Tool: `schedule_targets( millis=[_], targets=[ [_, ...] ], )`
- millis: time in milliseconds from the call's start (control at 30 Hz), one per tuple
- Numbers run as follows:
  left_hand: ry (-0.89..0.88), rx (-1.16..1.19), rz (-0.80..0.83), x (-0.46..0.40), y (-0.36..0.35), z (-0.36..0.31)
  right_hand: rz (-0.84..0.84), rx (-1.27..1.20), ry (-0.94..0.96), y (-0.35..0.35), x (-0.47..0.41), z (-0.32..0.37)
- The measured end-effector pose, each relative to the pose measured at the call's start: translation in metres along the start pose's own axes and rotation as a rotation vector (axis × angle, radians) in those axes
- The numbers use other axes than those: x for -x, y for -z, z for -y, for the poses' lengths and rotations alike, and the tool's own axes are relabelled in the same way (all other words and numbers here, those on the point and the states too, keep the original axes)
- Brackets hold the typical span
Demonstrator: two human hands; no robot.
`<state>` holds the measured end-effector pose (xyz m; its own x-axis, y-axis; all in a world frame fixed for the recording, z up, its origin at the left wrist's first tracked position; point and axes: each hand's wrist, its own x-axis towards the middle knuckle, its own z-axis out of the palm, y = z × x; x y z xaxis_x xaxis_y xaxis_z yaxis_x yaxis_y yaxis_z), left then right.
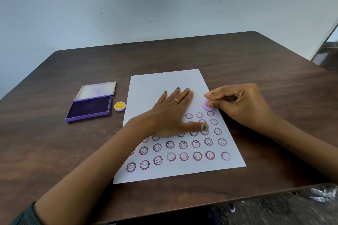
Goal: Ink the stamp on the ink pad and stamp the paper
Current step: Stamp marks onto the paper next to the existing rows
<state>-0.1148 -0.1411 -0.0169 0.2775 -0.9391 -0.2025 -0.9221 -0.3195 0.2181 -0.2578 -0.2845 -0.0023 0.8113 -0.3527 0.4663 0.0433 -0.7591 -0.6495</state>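
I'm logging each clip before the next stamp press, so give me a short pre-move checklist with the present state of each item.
1. Paper held flat: ok, the left hand lies spread on it.
2. Stamp in grip: ok, the right hand pinches it at the sheet's right edge, just above the top row of prints.
3. Stamp face inked: cannot tell, the face is turned down and hidden.
4. Free space for a print: ok, the upper part of the sheet is blank.
5. Ink pad open and ready: ok, lid up, left of the sheet.
6. Left thumb clear of the stamp: ok, it rests lower down, on earlier prints.
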Motion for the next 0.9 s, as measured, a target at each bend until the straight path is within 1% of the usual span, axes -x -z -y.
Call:
schedule_targets(
  millis=[167, 367, 533, 700, 767, 833, 867, 900],
  targets=[
    [0.001, -0.005, -0.002, -0.001, -0.001, 0.001, -0.018, 0.051, 0.021, -0.002, 0.001, 0.002],
    [0.001, 0.006, -0.003, 0.0, -0.001, 0.0, -0.015, 0.035, -0.014, -0.002, 0.001, 0.002],
    [0.003, -0.004, -0.004, 0.001, 0.001, -0.002, -0.079, -0.022, -0.051, -0.009, 0.005, 0.001],
    [0.002, 0.003, 0.003, 0.001, 0.001, -0.002, -0.067, -0.052, -0.066, -0.009, 0.006, 0.001],
    [0.006, 0.007, 0.007, 0.001, 0.002, -0.002, -0.036, -0.057, -0.081, -0.006, 0.003, 0.001],
    [0.005, 0.013, 0.007, 0.001, 0.002, -0.002, -0.004, -0.102, -0.124, -0.001, -0.001, 0.002],
    [0.001, 0.016, 0.006, 0.001, 0.002, -0.002, -0.031, -0.176, -0.154, 0.002, -0.003, 0.001],
    [-0.005, 0.023, 0.004, 0.001, 0.002, -0.002, -0.098, -0.305, -0.186, 0.004, -0.004, 0.0]
  ],
)
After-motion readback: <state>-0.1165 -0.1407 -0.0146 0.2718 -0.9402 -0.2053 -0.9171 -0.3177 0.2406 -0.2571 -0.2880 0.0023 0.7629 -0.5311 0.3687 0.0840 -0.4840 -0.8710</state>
